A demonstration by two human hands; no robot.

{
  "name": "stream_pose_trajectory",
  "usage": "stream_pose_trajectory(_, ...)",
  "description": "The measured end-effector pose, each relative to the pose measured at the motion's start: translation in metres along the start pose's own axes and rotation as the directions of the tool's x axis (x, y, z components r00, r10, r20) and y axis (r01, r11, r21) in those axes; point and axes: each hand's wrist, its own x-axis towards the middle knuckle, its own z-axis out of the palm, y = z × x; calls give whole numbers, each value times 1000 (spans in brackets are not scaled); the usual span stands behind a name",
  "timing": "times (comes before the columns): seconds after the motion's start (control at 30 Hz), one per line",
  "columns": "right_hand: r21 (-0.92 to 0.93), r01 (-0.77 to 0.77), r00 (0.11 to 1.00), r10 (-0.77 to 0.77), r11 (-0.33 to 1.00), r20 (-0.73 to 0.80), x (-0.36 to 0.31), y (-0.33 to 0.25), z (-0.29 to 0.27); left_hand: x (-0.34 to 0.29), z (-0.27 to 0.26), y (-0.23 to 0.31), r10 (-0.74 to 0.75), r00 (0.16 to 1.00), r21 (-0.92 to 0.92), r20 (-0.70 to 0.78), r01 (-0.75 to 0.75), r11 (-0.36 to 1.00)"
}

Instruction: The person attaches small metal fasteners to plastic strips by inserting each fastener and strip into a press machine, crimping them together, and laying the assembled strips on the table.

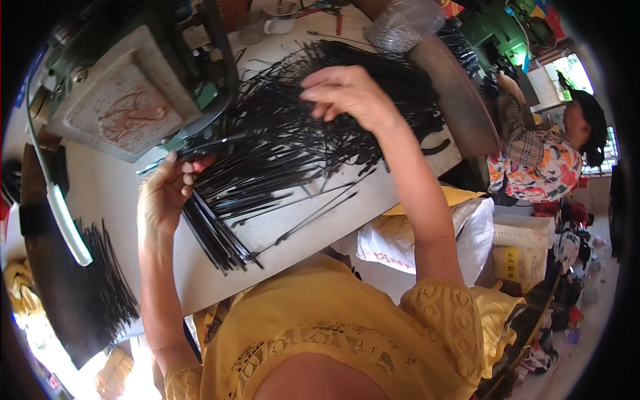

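Note:
A big tangled pile of thin black rods (280, 153), which look like umbrella ribs, covers much of the pale worktable (293, 223). At the pile's left side, by the lower part of a green machine (190, 60), my left hand (163, 193) is closed in a pinch. A thin black rod with a shiny end (150, 167) passes through its fingertips; a small red part (205, 163) shows beside them. Over the upper middle of the pile hovers my right hand (347, 97), fingers apart and slightly blurred, with nothing visible in it. A straighter bundle of rods (217, 233) lies below my left hand.
More black rods (107, 280) hang over the table's left end, near a white-handled lever (70, 227). A cup (280, 17) and a plastic bag (403, 27) stand at the back. White sacks (427, 233) sit to the right; another person (543, 153) works beyond them.

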Motion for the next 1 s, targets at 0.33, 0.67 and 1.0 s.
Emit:
stream_pose_trajectory(0.33, -876, 2, 993, -102, 482, -54, -26, 27, -45, -8, 2, -10, 90, 996, -18, -23, -90, 996)
stream_pose_trajectory(0.67, -955, 122, 914, -405, 270, 2, -24, 22, -30, -16, 0, -13, 73, 992, 231, -101, -48, 972)
stream_pose_trajectory(1.0, -889, 458, 653, -671, -21, 352, -6, -8, 45, -18, 10, -8, 29, 997, 221, -69, -13, 975)
